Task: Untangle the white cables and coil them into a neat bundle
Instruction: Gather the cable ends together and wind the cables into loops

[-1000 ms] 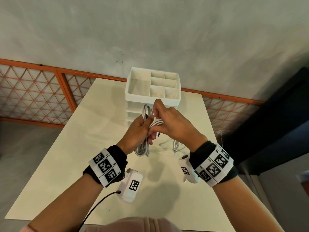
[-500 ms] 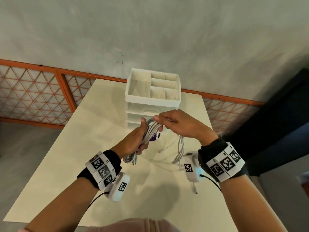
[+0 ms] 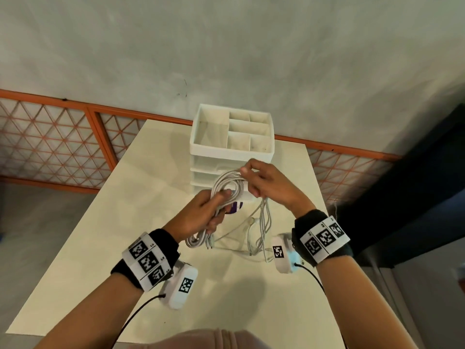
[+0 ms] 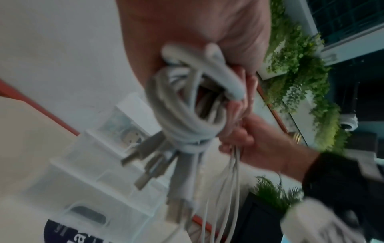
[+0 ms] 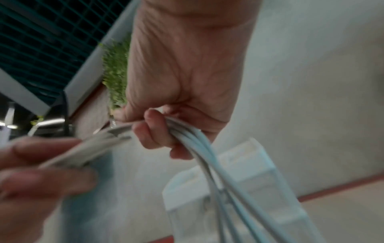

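Observation:
A bunch of white cables [image 3: 226, 187] is held in the air above the cream table [image 3: 100, 222]. My left hand [image 3: 201, 215] grips the coiled part, whose lower loops and plugs [image 3: 201, 244] hang below the fist. In the left wrist view the coil [image 4: 187, 115] sits in the palm with metal plugs [image 4: 143, 166] dangling. My right hand [image 3: 266, 182] pinches the strands at the top of the loop, and the loose tails [image 3: 261, 227] drop from it to the table. The right wrist view shows the fingers [image 5: 153, 133] curled round several strands [image 5: 199, 144].
A white drawer organiser [image 3: 231, 147] with open top compartments stands at the far side of the table, just behind the hands. An orange lattice railing [image 3: 63, 142] and a grey wall lie beyond. A purple-and-white item [image 3: 236, 206] lies on the table under the hands.
My right hand has swung up and over, drawing the strands into a wider loop above my left hand. My left hand has kept its grip on the coil.

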